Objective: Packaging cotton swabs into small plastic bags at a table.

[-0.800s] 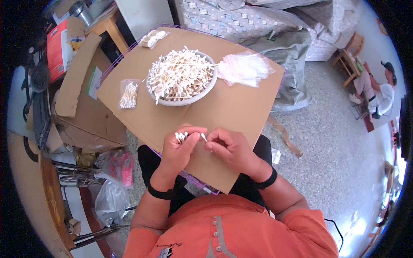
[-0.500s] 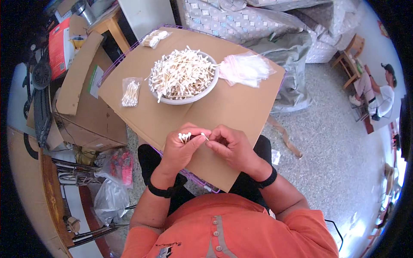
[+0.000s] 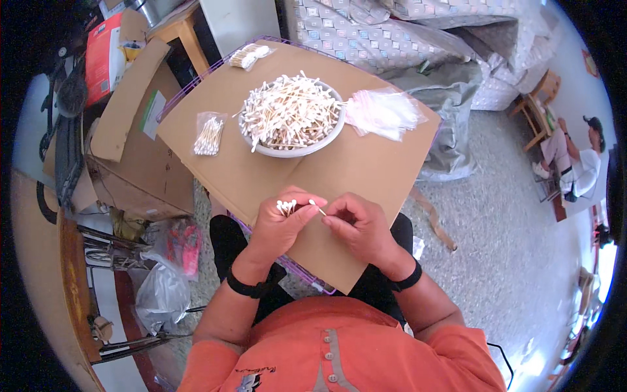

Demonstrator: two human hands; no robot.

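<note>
There are two hands, a left hand [image 3: 277,228] and a right hand [image 3: 367,230], and two wristbands, one on the left wrist [image 3: 244,287] and one on the right [image 3: 409,278]. One lone swab [image 3: 318,208] is between the hands; the left hand holds at least three more, their heads overlapping too much for an exact count. One worktop [image 3: 366,170] carries one bowl [image 3: 300,153] of swabs too many to count, two packets, one near [image 3: 208,135] and one far [image 3: 249,57], and one stack of clear bags [image 3: 385,114] whose number cannot be told. One shirt [image 3: 287,346] shows three buttons [image 3: 330,355]. Also visible are one red box [image 3: 103,51], one open carton [image 3: 147,176], one strap [image 3: 432,219] and one co-worker [image 3: 582,171].
</note>
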